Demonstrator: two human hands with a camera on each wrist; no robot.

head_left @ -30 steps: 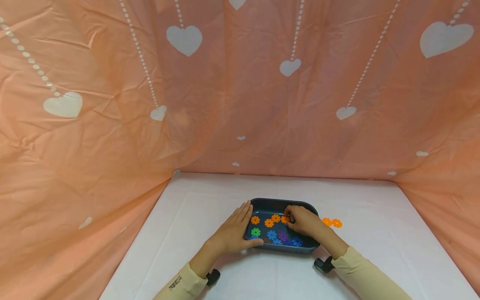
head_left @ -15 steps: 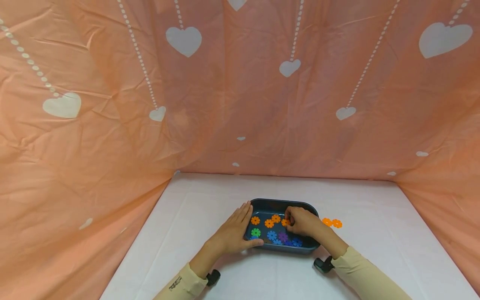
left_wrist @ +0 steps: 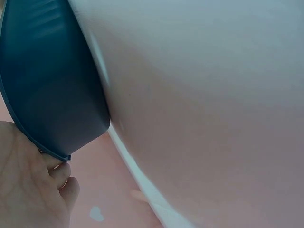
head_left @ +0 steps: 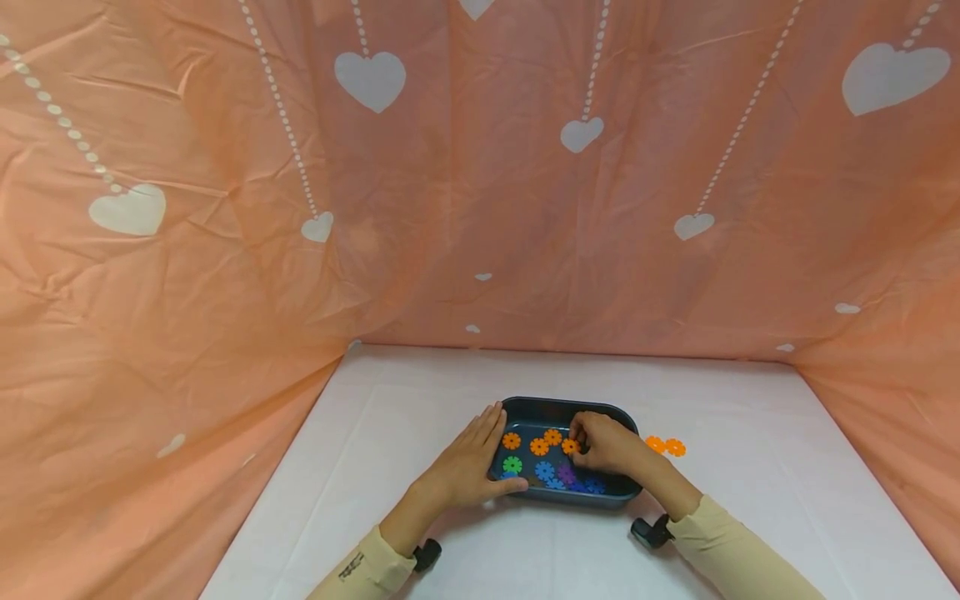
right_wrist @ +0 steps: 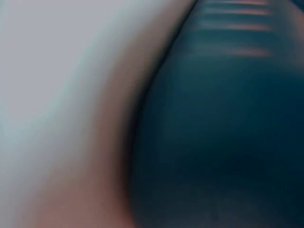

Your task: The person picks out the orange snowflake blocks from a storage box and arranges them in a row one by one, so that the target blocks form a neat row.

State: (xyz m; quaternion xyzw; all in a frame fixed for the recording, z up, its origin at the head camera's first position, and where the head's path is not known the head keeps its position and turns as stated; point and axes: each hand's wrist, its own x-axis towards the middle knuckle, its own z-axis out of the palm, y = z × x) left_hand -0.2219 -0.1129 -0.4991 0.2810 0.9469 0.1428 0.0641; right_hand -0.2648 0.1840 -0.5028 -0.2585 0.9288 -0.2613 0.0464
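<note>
A dark blue-grey tray (head_left: 558, 497) stands on the table with several flower-shaped plastic discs inside. My left hand (head_left: 467, 458) lies along its left end, fingers straight against the rim and thumb across the near edge. The left wrist view shows this hand (left_wrist: 28, 185) against the outside of the tray (left_wrist: 52, 85). Reaching over the tray's right end, my right hand (head_left: 609, 443) has its fingers curled, pinching an orange disc (head_left: 570, 447) at the fingertips. Other orange discs (head_left: 539, 447) lie to its left. The right wrist view is blurred and shows mostly the tray's outer wall (right_wrist: 213, 128).
Inside the tray are a green disc (head_left: 512, 464), blue discs (head_left: 544, 471) and a purple disc (head_left: 566, 473). Two orange discs (head_left: 675, 447) lie on the white table (head_left: 420, 383) just right of the tray. A peach curtain (head_left: 525, 208) hangs behind and at both sides.
The orange disc at my right fingertips has shifted slightly toward the near side and shows more fully. My left hand and the tray stay in place.
</note>
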